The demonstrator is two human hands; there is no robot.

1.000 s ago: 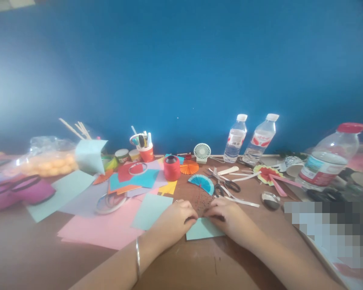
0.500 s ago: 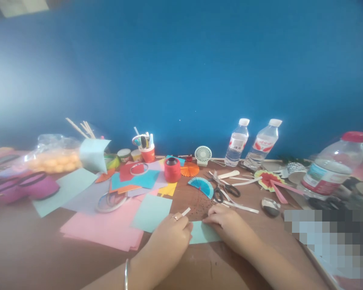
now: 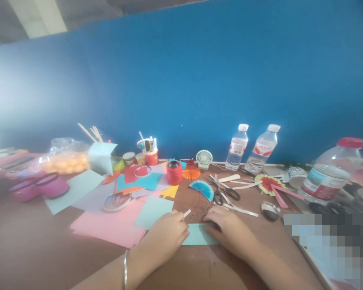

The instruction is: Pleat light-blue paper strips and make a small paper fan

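"Mint paper (image 3: 199, 235) lies on the desk (image 3: 181, 272) between left hand (image 3: 171, 230) and right hand (image 3: 230, 226). Any risk?"

"Uneven pressure could skew or crease it."

"Are they pinching it?"

"Can't tell: fingers curl at both ends, undersides hidden. That white strip (image 3: 187, 213) beside the left fingers might snag, too."

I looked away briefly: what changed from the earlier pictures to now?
The left hand has moved leftward and nearer the person, from the far edge of the handled green paper to its left end; a pale strip now shows beyond it. The right hand stays at the paper; the blue fan and scissors lie as before.
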